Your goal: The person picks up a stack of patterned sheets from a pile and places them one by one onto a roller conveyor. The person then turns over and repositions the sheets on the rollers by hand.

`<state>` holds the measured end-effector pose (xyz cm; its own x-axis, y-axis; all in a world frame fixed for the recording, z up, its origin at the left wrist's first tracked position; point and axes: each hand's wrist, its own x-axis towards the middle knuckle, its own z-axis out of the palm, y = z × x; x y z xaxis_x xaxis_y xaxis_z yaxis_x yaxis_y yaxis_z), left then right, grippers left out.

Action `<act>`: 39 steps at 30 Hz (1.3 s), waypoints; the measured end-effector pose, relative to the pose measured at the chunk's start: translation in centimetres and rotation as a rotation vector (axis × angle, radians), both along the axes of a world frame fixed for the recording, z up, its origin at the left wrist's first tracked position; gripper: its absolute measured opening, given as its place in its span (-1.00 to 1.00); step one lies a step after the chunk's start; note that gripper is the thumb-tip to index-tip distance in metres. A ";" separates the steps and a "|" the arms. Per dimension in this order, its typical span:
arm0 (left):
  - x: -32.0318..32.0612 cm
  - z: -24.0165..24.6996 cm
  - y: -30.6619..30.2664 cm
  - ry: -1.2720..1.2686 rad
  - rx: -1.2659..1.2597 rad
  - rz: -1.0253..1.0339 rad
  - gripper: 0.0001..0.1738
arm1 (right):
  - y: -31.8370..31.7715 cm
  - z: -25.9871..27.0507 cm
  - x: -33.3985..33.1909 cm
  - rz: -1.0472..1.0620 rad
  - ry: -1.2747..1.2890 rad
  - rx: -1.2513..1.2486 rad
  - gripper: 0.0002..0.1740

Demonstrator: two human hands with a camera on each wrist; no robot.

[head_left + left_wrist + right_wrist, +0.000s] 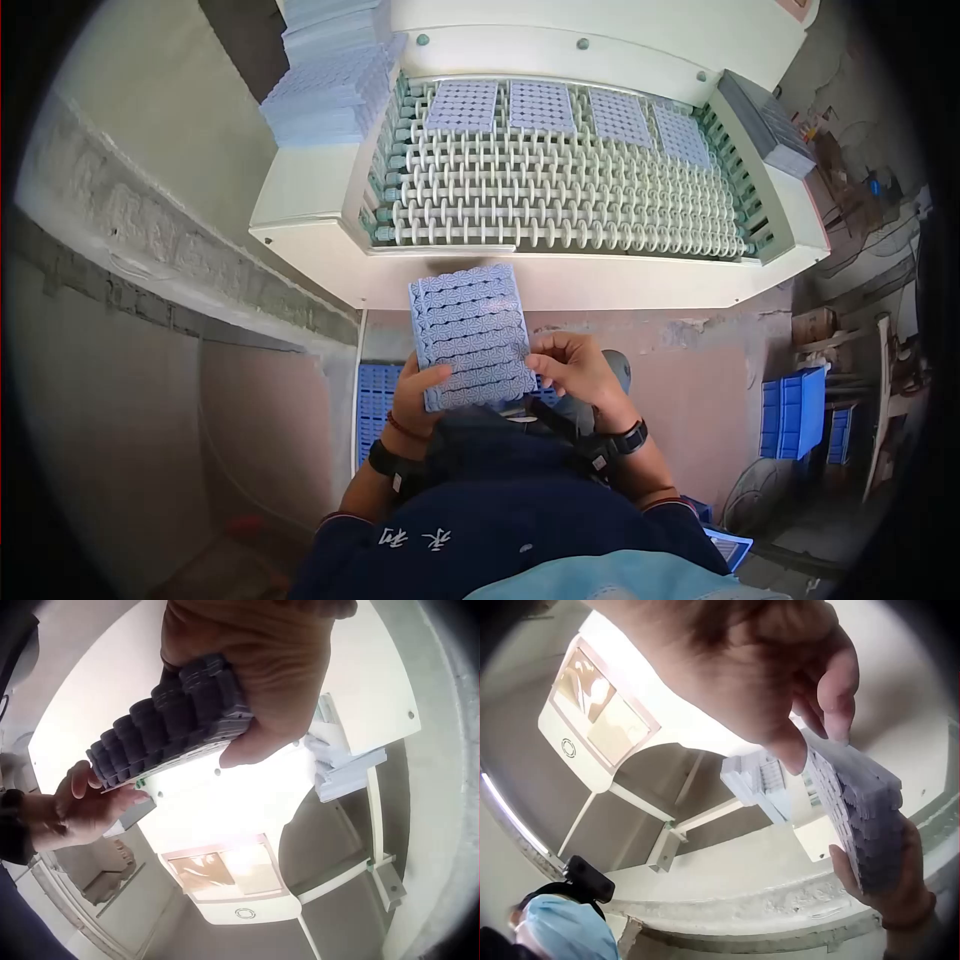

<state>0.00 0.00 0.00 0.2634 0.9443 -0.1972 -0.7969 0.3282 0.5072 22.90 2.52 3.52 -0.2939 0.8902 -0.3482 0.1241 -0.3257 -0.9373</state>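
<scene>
A stack of light-blue patterned panels (473,338) with scalloped edges is held tilted in front of the body. My left hand (411,396) grips it at the lower left, the thumb lying over its top face. In the left wrist view, the dark layered edge of the stack (169,712) runs out from that hand. At the stack's right edge is my right hand (585,373), with thumb and bent fingers pinching the border. The right wrist view has the stack's corner (840,761) between that thumb and finger. Beyond the stack, several similar panels (541,106) lie on a roller conveyor (560,200).
A tall pile of the same light-blue panels (330,95) stands on the machine's left side. A grey box (768,120) sits on its right side. A low concrete wall (150,225) runs along the left. Blue bins (793,412) stand on the right.
</scene>
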 end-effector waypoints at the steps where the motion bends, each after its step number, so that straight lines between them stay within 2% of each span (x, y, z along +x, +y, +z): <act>1: 0.4 0.0 -0.2 0.024 0.020 0.003 -0.39 | -0.1 -0.1 0.2 0.022 -0.002 0.003 -0.81; 6: -1.9 -0.2 -0.3 0.038 0.100 0.038 -0.43 | 0.8 -0.4 -2.3 0.040 -0.015 0.047 -0.79; 11: -3.3 -2.0 -1.3 0.037 -0.002 0.132 -0.42 | 2.7 -1.0 -3.0 -0.028 0.041 0.039 -0.78; 15: -3.8 -2.1 -1.8 -0.022 0.002 0.188 -0.42 | 6.1 -0.6 -3.4 -0.116 0.156 0.082 -0.78; 17: -4.2 -1.5 -2.1 -0.163 -0.023 0.139 -0.41 | 8.5 0.3 -3.8 -0.217 0.255 0.093 -0.76; 21: -4.4 -1.6 -3.0 -0.090 -0.043 0.136 -0.41 | 13.1 0.5 -5.0 -0.264 0.275 0.134 -0.76; 25: -4.2 -1.5 -3.5 -0.024 -0.064 0.125 -0.43 | 14.0 1.0 -5.4 -0.129 0.127 0.167 -0.73; 27: -4.1 -1.1 -3.5 -0.005 -0.071 0.158 -0.43 | 12.4 2.2 -4.7 -0.127 -0.186 0.261 -0.73; 28: -4.1 -0.9 -3.4 0.008 -0.072 0.147 -0.44 | 11.5 2.4 -4.2 -0.123 -0.188 0.260 -0.73; 30: -3.8 -0.7 -3.1 0.015 -0.081 0.130 -0.44 | 9.1 2.1 -3.0 0.059 -0.110 0.157 -0.74; 31: -3.7 -0.6 -2.7 0.015 -0.066 0.121 -0.44 | 7.8 2.0 -2.7 0.050 -0.116 0.154 -0.74; 33: -3.3 -0.5 -1.9 0.014 -0.049 0.094 -0.45 | 5.7 1.7 -2.4 0.331 -0.072 0.045 -0.75; 37: -2.9 -1.2 -1.0 0.016 -0.067 0.102 -0.45 | 5.4 1.3 -0.5 0.186 0.033 0.020 -0.77; 39: -2.9 -1.1 -0.8 0.015 -0.069 0.111 -0.44 | 7.1 1.9 1.0 -0.068 0.027 0.087 -0.78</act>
